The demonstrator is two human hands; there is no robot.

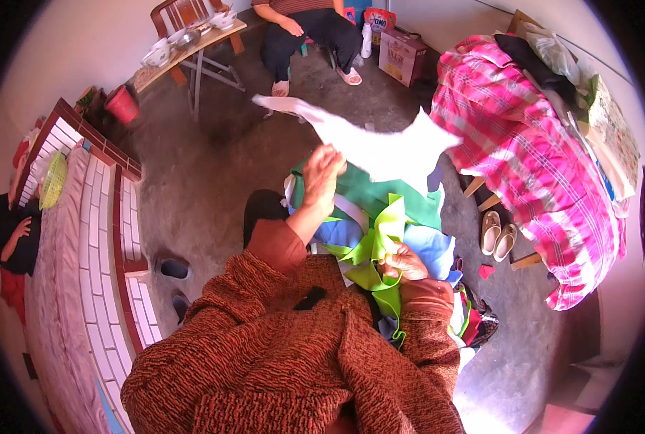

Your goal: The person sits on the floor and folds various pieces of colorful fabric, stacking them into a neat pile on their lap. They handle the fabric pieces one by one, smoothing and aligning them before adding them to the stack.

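Observation:
My left hand is raised over a pile of cloth pieces, its fingers closed at the lower edge of a white cloth piece. The white piece spreads out in the air to both sides of that hand, irregular in outline. Lower and to the right, my right hand is closed on a lime-green cloth strip, which hangs folded below the fingers. Under both hands lie a dark green cloth and a light blue cloth. Whatever holds the pile up is mostly hidden.
A bed-like surface under a pink plaid blanket stands at right, with shoes beside it. Ahead, a seated person is near a carton. A small table holds bowls. At left are a tiled ledge and another person.

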